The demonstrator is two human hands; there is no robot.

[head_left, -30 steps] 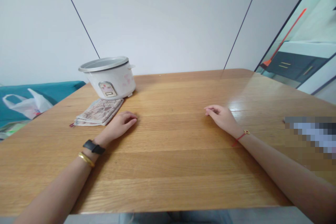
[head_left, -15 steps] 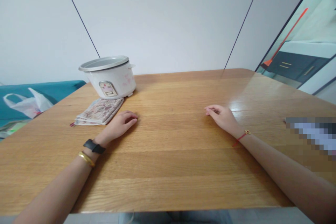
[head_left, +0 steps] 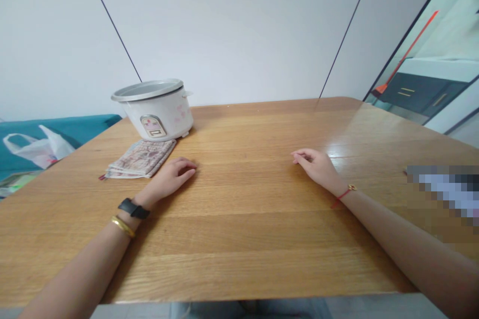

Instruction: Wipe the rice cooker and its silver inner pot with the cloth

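Currently the bare left hand [head_left: 170,177] and right hand [head_left: 316,168] are lying relaxed, empty and well apart on the oak tabletop [head_left: 239,259] — left just beside the folded patterned beige cloth [head_left: 140,158], which is sitting before the round white rice cooker [head_left: 159,122] — nothing gripped.

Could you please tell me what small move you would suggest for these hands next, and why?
I would probably move the left hand onto the folded patterned cloth. That hand lies empty just beside it, the lidless white rice cooker sits directly beyond it, and the right hand rests empty farther away.
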